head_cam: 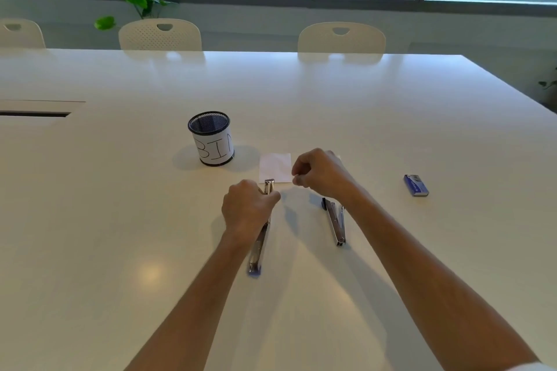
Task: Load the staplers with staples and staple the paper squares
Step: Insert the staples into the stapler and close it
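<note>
Chrome and lying lengthwise away from the person, the opened stapler [261, 232] was gripped near its far end by the left hand [247, 210], while just beyond, the right hand [319, 173] hovered with fingertips pinched together, contents unclear, beside a paper square [275, 167].

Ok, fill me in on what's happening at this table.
A person is loading staplers. The left hand grips an opened stapler lying on the white table. The right hand hovers just beyond it with fingertips pinched; whether they hold staples is too small to tell. A second stapler lies open nearby, a paper square waits behind, a staple box sits to the right, and a cup marked BIN stands to the left.
</note>
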